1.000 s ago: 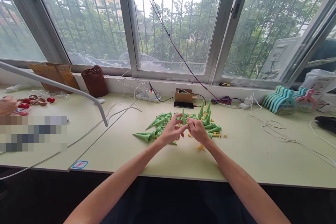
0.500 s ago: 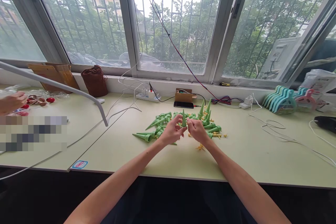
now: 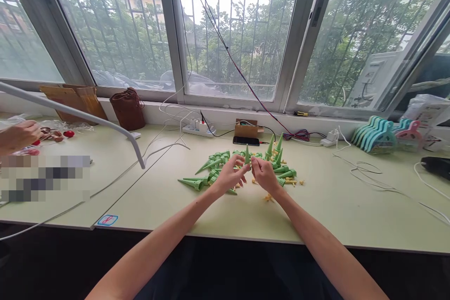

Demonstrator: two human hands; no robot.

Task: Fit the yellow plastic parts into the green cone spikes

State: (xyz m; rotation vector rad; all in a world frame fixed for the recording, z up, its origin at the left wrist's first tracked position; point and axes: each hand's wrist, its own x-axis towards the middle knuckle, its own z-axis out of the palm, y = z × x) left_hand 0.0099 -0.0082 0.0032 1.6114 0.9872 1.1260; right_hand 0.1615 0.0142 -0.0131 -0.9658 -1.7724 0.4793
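Above the table's middle, my left hand (image 3: 230, 173) is closed on a green plastic spike (image 3: 247, 153), its tip pointing up. My right hand (image 3: 264, 172) is pinched close against the spike's side; whatever small piece its fingers hold is hidden. Behind and to the left of my hands lie several green spikes (image 3: 193, 183) with ridged caps. A few more green spikes (image 3: 269, 151) stand upright just beyond my right hand. Small yellow plastic pieces (image 3: 268, 197) are scattered below and to the right of it.
A phone (image 3: 246, 141) lies before a small cardboard box (image 3: 246, 128). A power strip (image 3: 199, 130) and loose white cables run along the back. Teal hangers (image 3: 374, 135) stand at right. A grey curved tube (image 3: 87, 115) crosses the left, near another person's hand (image 3: 21, 137).
The green spike has dropped slightly in my left hand, and the left thumb has come up over its lower part. My right hand stays close beside it.
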